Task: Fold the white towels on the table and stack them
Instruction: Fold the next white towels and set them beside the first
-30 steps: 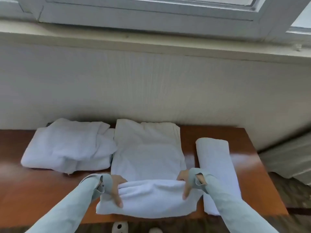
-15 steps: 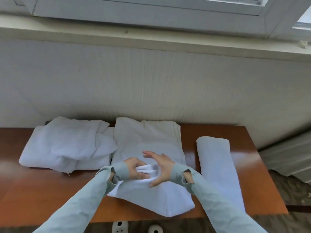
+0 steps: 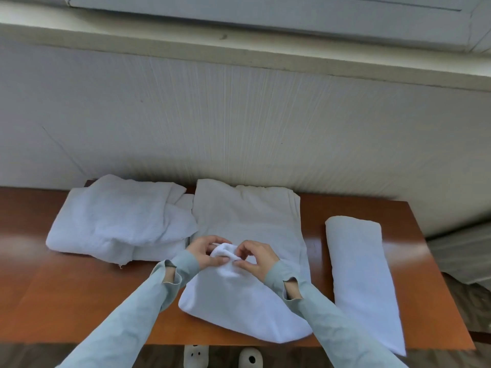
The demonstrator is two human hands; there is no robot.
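Both my left hand [image 3: 206, 252] and right hand [image 3: 256, 257] pinch the bunched towel [image 3: 239, 301]; its gathered corners are hidden under my fingers.

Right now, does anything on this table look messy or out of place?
Yes. The pile of towels at the far left is rumpled, with loose flaps rather than square folds. The long folded towel on the right overhangs the table's near edge. Both hands pinch the gathered middle towel.

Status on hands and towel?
Left hand and right hand pinch bunched white towel at table centre. Nothing blocking.
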